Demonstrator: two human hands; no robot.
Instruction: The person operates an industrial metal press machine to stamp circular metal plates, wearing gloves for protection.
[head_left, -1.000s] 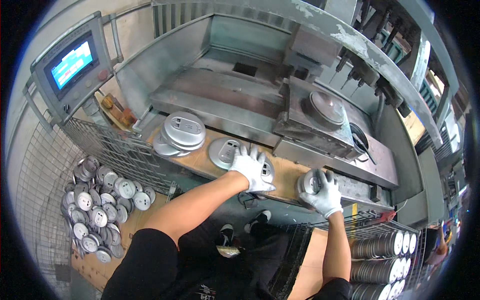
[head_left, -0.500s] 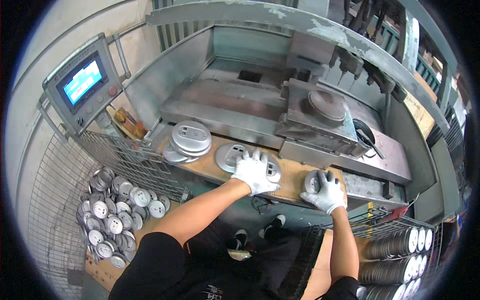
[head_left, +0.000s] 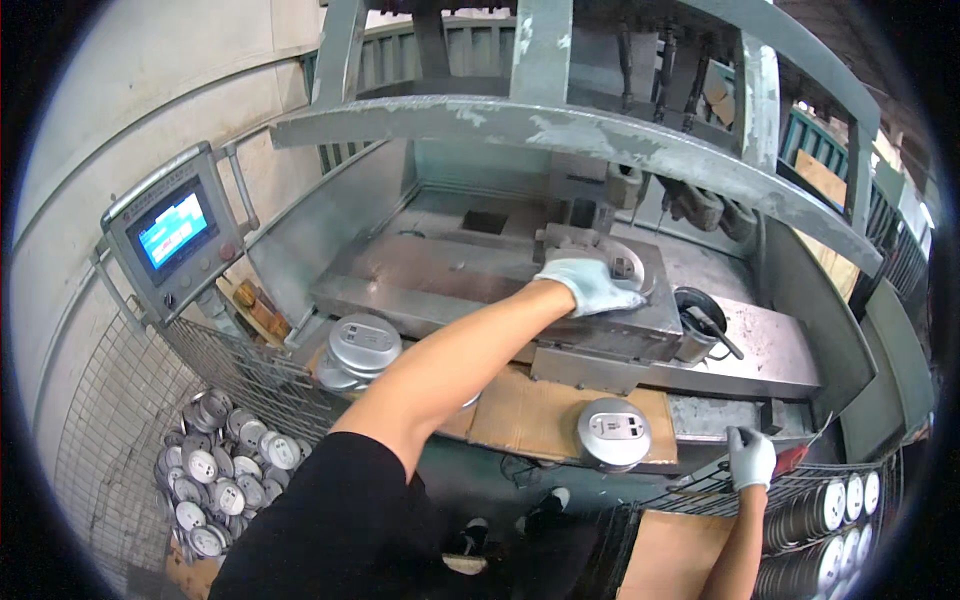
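Note:
My left hand [head_left: 588,284], in a white glove, reaches far over the machine and closes around the edge of a round silver disc [head_left: 626,264] on top of the metal block [head_left: 632,318]. Its fingertips are blurred and partly hidden. Off to the right, my gloved right hand [head_left: 751,459] hovers by the machine's front edge with fingers curled, nothing seen in it. Between the hands, a silver disc with dark slots [head_left: 614,434] lies on the cardboard [head_left: 520,412]. A stack of similar discs [head_left: 364,344] sits at the left; my left forearm covers most of another disc.
A control panel [head_left: 172,236] with a lit screen stands at the left. Below it, a wire cage [head_left: 95,440] holds a heap of discs [head_left: 215,475]. Rows of discs [head_left: 808,520] fill a basket at lower right. A black pot [head_left: 700,325] stands beside the block; a frame beam [head_left: 560,125] crosses overhead.
My left hand has moved from the discs on the cardboard up to the block. My right hand has left the disc it was touching and shifted right. The whole view has tilted.

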